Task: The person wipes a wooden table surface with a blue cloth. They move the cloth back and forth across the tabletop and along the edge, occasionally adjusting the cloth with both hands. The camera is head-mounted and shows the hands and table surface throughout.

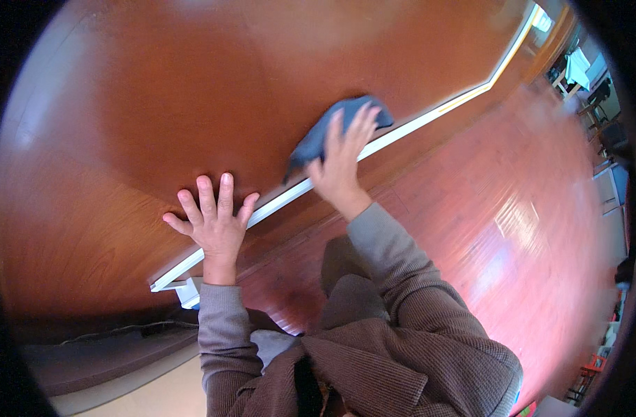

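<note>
A dark blue-grey cloth (318,133) lies on a glossy brown wooden tabletop (193,104), beside its light front edge (401,133). On top of the cloth is my right hand (344,156), fingers stretched over it; hand and cloth are slightly blurred. My left hand (213,216) rests palm down on the wood near the same edge, its fingers spread and nothing held. Part of the cloth is hidden beneath the right hand.
Below the table edge spreads a shiny reddish wood-look floor (453,208). A white bracket-like part (188,294) is at the tabletop's near left corner. A pale green cloth (577,68) hangs among furniture at the far right. Dark-trousered legs (352,292) are under my arms.
</note>
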`<state>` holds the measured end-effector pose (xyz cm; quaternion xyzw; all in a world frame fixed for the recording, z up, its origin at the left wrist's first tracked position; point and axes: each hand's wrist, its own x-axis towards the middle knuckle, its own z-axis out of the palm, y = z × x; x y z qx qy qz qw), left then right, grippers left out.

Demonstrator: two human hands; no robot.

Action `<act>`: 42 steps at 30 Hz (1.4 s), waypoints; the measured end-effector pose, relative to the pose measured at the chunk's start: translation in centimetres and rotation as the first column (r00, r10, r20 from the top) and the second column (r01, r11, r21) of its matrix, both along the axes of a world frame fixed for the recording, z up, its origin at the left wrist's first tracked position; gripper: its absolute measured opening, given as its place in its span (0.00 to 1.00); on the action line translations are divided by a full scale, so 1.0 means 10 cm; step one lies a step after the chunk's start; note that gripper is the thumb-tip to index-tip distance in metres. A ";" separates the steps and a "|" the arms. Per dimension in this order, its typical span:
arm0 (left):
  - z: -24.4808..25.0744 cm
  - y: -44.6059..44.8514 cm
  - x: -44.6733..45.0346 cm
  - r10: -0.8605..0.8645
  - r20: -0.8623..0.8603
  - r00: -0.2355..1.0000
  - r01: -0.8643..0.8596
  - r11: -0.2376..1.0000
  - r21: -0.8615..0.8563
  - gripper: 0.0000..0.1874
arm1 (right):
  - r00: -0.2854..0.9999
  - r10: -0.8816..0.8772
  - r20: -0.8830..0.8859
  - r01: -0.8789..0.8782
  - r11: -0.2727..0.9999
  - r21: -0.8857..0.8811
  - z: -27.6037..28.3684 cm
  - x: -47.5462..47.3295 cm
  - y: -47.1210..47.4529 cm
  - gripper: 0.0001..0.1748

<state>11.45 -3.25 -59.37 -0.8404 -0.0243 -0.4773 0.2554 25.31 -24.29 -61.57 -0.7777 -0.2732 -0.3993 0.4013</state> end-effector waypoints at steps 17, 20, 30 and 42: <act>0.11 -0.09 -0.36 -0.401 0.120 0.908 0.411 0.908 -0.075 0.24 | 0.938 0.186 0.293 -0.155 0.980 -0.123 0.44 -0.65 0.77 0.37; 0.23 -0.13 -0.34 -0.283 -0.064 0.957 0.263 0.940 -0.215 0.19 | 0.939 0.207 0.274 -0.171 0.974 -0.149 0.54 -0.64 0.75 0.35; 0.74 -0.02 -0.22 -0.034 0.050 0.998 0.039 0.994 -0.104 0.21 | 0.924 0.226 0.308 -0.165 0.963 -0.213 1.11 -0.43 0.56 0.30; 0.33 0.10 -0.36 0.002 -0.007 1.000 -0.003 0.995 -0.102 0.24 | 0.913 0.274 0.302 -0.202 0.948 -0.247 0.70 -0.49 0.59 0.27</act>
